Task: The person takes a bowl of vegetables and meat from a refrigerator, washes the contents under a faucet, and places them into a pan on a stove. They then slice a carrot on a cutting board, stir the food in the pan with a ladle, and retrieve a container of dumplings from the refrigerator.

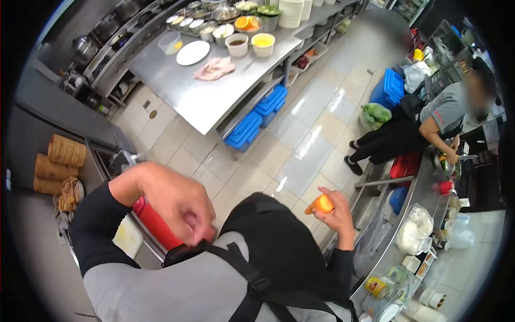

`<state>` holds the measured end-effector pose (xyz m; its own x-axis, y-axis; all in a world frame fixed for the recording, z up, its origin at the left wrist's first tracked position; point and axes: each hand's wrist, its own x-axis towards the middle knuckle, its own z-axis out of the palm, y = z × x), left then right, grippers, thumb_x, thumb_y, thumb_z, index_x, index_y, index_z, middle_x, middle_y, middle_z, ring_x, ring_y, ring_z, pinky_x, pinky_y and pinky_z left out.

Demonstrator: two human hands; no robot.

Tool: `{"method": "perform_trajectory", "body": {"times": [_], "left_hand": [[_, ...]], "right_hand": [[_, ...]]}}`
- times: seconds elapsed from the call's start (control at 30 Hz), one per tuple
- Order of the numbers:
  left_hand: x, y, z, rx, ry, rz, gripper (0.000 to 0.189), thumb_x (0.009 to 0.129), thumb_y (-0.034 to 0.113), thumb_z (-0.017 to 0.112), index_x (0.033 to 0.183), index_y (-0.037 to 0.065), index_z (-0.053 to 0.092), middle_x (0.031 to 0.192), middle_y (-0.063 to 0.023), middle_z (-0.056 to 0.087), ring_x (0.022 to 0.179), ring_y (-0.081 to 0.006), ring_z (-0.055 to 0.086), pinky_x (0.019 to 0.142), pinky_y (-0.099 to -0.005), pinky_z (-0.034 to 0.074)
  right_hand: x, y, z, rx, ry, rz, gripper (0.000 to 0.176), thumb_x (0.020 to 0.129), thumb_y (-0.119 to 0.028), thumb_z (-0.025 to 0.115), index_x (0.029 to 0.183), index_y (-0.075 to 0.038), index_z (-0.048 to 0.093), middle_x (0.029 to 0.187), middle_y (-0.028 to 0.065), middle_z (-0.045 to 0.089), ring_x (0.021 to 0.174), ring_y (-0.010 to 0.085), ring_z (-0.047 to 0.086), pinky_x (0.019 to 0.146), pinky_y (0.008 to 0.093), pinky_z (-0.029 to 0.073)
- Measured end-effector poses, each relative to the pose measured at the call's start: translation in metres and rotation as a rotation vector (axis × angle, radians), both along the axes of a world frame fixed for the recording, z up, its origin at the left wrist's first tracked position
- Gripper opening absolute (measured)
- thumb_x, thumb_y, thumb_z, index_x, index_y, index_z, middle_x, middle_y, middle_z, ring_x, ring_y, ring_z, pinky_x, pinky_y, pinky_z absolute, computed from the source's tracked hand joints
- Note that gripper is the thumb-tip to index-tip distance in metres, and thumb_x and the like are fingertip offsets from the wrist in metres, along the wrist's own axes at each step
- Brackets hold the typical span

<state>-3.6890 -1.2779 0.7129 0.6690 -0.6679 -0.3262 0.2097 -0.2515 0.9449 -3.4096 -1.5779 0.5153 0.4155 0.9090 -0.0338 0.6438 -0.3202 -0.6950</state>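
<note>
Evidently, my right grip [338, 213] grasps an orange-coloured piece [323, 203].
Rounded, bright, paler-faced; my left grip [179, 201] curls, whether holding anything I cannot tell.

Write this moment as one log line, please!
right hand: holds orange piece | left hand: curled near chest strap | table: meat, plate
</note>
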Motion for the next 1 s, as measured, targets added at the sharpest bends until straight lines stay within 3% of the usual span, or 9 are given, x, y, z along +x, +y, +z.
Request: {"method": "perform_trajectory", "body": {"times": [0.07, 0.27, 0.33, 0.37, 0.43, 0.67, 0.8, 0.87, 1.0], "left_hand": [[-0.006, 0.02, -0.01, 0.114, 0.089, 0.203, 0.006, 0.087, 0.006, 0.066, 0.087, 0.003, 0.071, 0.072, -0.0019, 0.062, 0.065, -0.0129, 0.054, 0.059, -0.0306, 0.043], [-0.005, 0.016, -0.169, 0.45, -0.056, 0.868, 0.02, 0.085, 0.024, 0.073, 0.083, 0.004, 0.067, 0.068, -0.0004, 0.06, 0.069, -0.0087, 0.056, 0.064, -0.0279, 0.046], [-0.003, 0.008, -0.238, 0.437, -0.082, 0.923, 0.02, 0.085, 0.022, 0.074, 0.09, 0.004, 0.069, 0.074, -0.0028, 0.062, 0.075, -0.0098, 0.058, 0.069, -0.0273, 0.048], [0.003, -0.006, -0.248, 0.405, -0.127, 0.945, 0.022, 0.084, 0.021, 0.074, 0.098, 0.004, 0.069, 0.081, -0.0041, 0.063, 0.079, -0.0112, 0.059, 0.072, -0.0283, 0.049], [0.021, -0.039, -0.268, 0.316, -0.147, 0.937, 0.035, 0.083, 0.019, 0.075, 0.114, 0.004, 0.066, 0.095, -0.0067, 0.064, 0.088, -0.0149, 0.06, 0.078, -0.0305, 0.05], [0.082, -0.122, -0.265, 0.422, -0.444, 0.693, 0.087, 0.08, 0.031, 0.078, 0.15, 0.008, 0.032, 0.132, -0.0181, 0.055, 0.12, -0.0309, 0.055, 0.104, -0.0386, 0.041], [0.104, -0.139, -0.239, 0.09, -0.274, 0.747, 0.085, 0.077, 0.019, 0.08, 0.147, 0.004, 0.035, 0.128, -0.0144, 0.056, 0.12, -0.025, 0.055, 0.102, -0.0351, 0.043], [0.101, -0.135, -0.273, 0.059, -0.223, 0.824, 0.076, 0.076, 0.01, 0.078, 0.142, 0.004, 0.04, 0.123, -0.0092, 0.057, 0.113, -0.0193, 0.056, 0.096, -0.0326, 0.046], [0.077, -0.122, -0.301, -0.058, -0.113, 0.883, 0.07, 0.075, 0.009, 0.076, 0.137, 0.003, 0.044, 0.121, -0.0089, 0.059, 0.112, -0.0179, 0.057, 0.096, -0.0318, 0.045]], "right_hand": [[0.001, -0.012, -0.016, 0.043, -0.022, -0.027, 0.064, 0.062, -0.018, 0.078, 0.124, -0.011, 0.062, 0.09, 0.0137, 0.058, 0.086, 0.0326, 0.062, 0.078, 0.0404, 0.051], [-0.005, -0.042, -0.044, 0.033, 0.134, -0.212, 0.063, 0.064, -0.021, 0.081, 0.118, -0.005, 0.055, 0.1, 0.0189, 0.065, 0.091, 0.0354, 0.065, 0.08, 0.0406, 0.053], [-0.006, -0.045, -0.053, 0.027, 0.106, -0.233, 0.06, 0.063, -0.023, 0.082, 0.114, -0.004, 0.055, 0.098, 0.0192, 0.066, 0.091, 0.036, 0.065, 0.079, 0.0418, 0.053], [-0.008, -0.045, -0.053, 0.029, 0.095, -0.245, 0.059, 0.063, -0.02, 0.086, 0.111, -0.002, 0.055, 0.094, 0.0144, 0.064, 0.087, 0.0262, 0.065, 0.078, 0.0372, 0.053], [-0.011, -0.043, -0.053, 0.058, 0.143, -0.242, 0.059, 0.065, -0.02, 0.087, 0.111, -0.002, 0.055, 0.093, 0.0134, 0.065, 0.086, 0.0241, 0.065, 0.077, 0.0359, 0.053], [-0.03, -0.012, -0.051, 0.152, 0.395, -0.169, 0.053, 0.072, -0.026, 0.087, 0.109, -0.003, 0.057, 0.092, 0.0094, 0.067, 0.084, 0.0177, 0.066, 0.075, 0.0317, 0.055], [-0.043, 0.002, -0.04, 0.231, 0.475, -0.114, 0.06, 0.073, -0.029, 0.088, 0.119, -0.004, 0.057, 0.103, 0.009, 0.067, 0.09, 0.0152, 0.065, 0.081, 0.0301, 0.054], [-0.046, 0.003, -0.052, 0.253, 0.494, -0.097, 0.063, 0.077, -0.029, 0.085, 0.126, -0.005, 0.055, 0.108, 0.0091, 0.065, 0.086, 0.0143, 0.065, 0.078, 0.0294, 0.054], [-0.036, -0.014, -0.042, 0.153, 0.512, -0.124, 0.058, 0.081, -0.034, 0.079, 0.126, -0.005, 0.056, 0.093, 0.0101, 0.065, 0.077, 0.0173, 0.064, 0.073, 0.0315, 0.052]]}}
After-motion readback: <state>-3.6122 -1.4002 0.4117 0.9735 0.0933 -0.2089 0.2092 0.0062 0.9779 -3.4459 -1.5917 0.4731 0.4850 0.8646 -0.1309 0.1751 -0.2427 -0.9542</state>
